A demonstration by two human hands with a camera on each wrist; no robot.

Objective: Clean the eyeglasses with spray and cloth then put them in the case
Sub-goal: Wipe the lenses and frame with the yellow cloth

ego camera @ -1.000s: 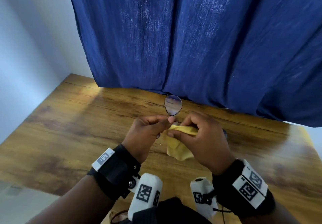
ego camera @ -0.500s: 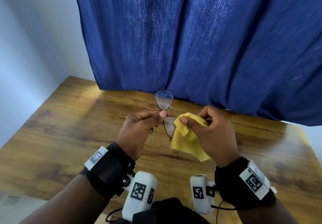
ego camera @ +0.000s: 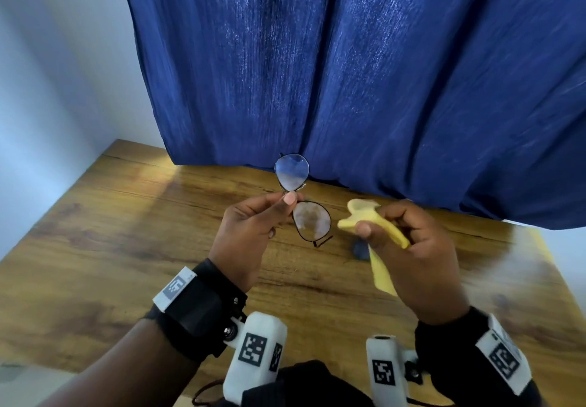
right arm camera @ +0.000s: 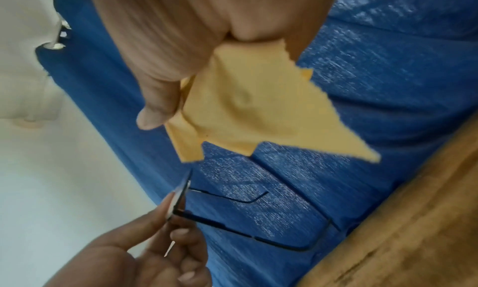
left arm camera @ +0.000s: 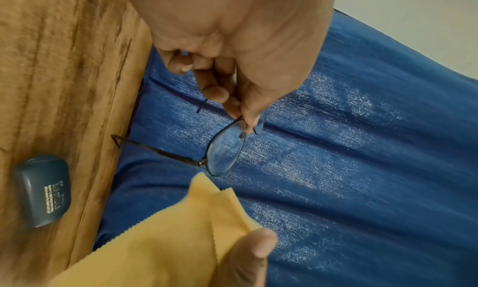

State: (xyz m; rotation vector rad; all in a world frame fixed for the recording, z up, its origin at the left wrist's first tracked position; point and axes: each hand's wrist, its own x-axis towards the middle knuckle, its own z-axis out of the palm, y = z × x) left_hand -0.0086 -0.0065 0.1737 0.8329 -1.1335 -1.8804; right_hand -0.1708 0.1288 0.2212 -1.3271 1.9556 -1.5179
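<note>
**Item: eyeglasses, wiping step in hand**

Left hand [ego camera: 250, 232] pinches the eyeglasses [ego camera: 302, 199] at the bridge, above the table [ego camera: 126, 232] near its far edge. Right hand [ego camera: 412, 248] grips the yellow cloth [ego camera: 377, 226], just beside the nearer, smudged lens. Next, likely: cloth onto that lens.

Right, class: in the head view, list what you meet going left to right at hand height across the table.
Left hand → eyeglasses → yellow cloth → right hand.
</note>
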